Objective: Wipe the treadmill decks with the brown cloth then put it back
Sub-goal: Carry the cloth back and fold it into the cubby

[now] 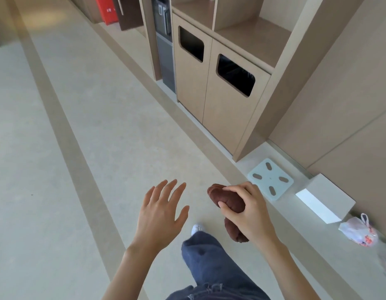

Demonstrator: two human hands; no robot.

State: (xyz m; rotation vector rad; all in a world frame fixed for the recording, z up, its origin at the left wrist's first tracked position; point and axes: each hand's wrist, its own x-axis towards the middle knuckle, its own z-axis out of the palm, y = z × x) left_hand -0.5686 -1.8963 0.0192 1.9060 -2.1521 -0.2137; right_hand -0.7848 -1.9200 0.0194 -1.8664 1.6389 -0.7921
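Pale floor (57, 148), tan bin cabinet (220, 100)

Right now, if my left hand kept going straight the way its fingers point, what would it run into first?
Nothing close, as far as the view shows. The open left hand points forward over bare floor, toward the cabinet with two bin openings farther ahead. Depth is hard to judge; the cabinet would probably come first.

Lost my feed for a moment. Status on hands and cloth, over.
Right hand shut on bunched brown cloth. Left hand open, empty. No treadmill in view; pale floor ahead.
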